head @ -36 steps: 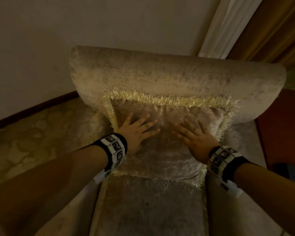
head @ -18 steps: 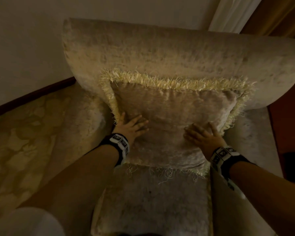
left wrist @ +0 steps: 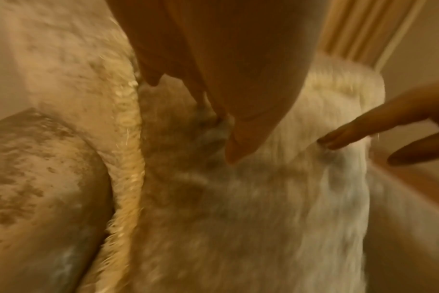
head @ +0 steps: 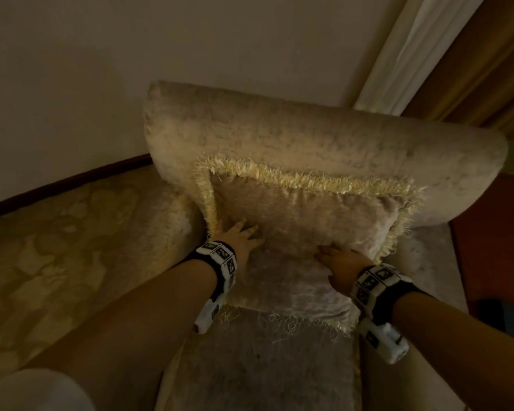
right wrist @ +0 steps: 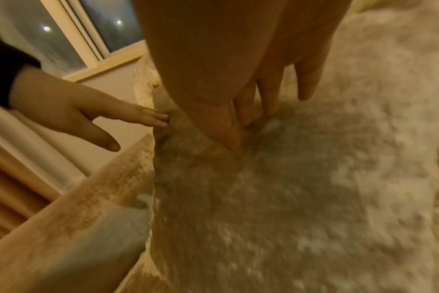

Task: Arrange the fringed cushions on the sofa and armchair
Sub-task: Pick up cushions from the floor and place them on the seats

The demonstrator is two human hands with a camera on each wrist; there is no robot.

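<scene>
Both hands flat on fringed cushion, left hand, right hand

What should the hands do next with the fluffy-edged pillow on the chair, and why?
Probably lift both hands away. The beige velvet cushion with cream fringe already leans upright against the beige velvet armchair's backrest, roughly centred on the seat. The left hand and right hand only press flat on its front, gripping nothing.
</scene>
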